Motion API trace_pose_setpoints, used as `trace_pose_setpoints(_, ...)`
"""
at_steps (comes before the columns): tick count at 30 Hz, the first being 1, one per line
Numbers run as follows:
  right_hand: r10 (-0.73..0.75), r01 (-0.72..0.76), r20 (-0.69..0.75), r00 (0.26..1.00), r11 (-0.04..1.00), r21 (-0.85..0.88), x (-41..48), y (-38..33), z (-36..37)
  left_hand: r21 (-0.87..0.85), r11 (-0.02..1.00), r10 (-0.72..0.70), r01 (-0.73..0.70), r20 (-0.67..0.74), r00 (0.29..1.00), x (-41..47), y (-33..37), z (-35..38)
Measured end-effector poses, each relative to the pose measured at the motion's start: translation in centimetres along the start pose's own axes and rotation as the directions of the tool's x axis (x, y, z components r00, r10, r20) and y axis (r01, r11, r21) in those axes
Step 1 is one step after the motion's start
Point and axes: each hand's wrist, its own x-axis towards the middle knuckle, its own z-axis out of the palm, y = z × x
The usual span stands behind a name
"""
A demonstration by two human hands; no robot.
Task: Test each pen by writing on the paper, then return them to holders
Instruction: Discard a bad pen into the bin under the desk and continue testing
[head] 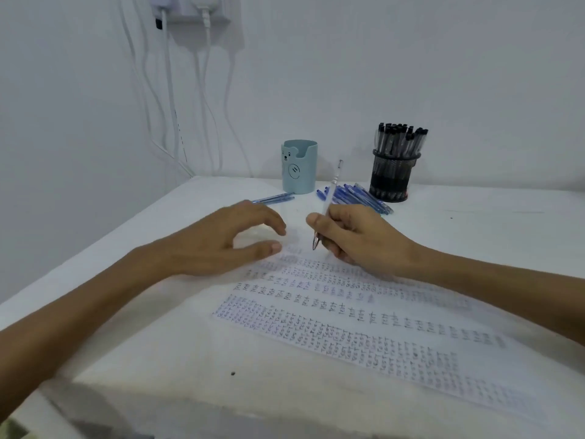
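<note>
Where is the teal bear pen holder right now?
In the head view, the teal bear holder stands at the far edge of the table by the wall, left of the black mesh holder, with blue pens lying between them.

White table [190, 359] fills the lower half of the frame; a small dark speck [233, 373] lies on it at lower centre. At upper left, a wall socket [223, 14] on the white wall [411, 74] carries plugs [204, 6]. White cables [171, 99] hang from them down to the table's far left corner.
</note>
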Motion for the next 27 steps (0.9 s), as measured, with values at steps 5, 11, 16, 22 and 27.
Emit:
trace_pose_setpoints(5,-0.201,0.114,-0.185,0.962,0.912,-0.395,-10.4,-3.2,-1.4,0.063,0.992,0.111,-0.109,-0.033,0.993,0.6,7.5,0.4)
trace_pose_setpoints(11,-0.252,-0.036,-0.380,0.890,0.792,-0.610,-24.1,-4.7,-3.7,-0.025,0.922,0.386,-0.386,-0.011,0.922,0.8,19.0,5.9)
trace_pose_setpoints(16,-0.178,-0.257,-0.556,0.812,0.746,-0.614,-35.9,-5.4,-3.6,-0.199,0.798,0.586,-0.570,0.027,0.810,1.7,28.2,12.4)
trace_pose_setpoints(22,-0.018,-0.499,-0.776,0.630,0.757,-0.422,-47.5,-3.9,-0.5,-0.393,0.656,0.738,-0.644,0.159,0.655,1.8,37.0,22.2)
trace_pose_setpoints(27,0.162,-0.739,-0.910,0.381,0.645,-0.194,-55.2,0.0,5.0,-0.489,0.629,0.775,-0.605,0.337,0.534,0.6,41.6,32.8)
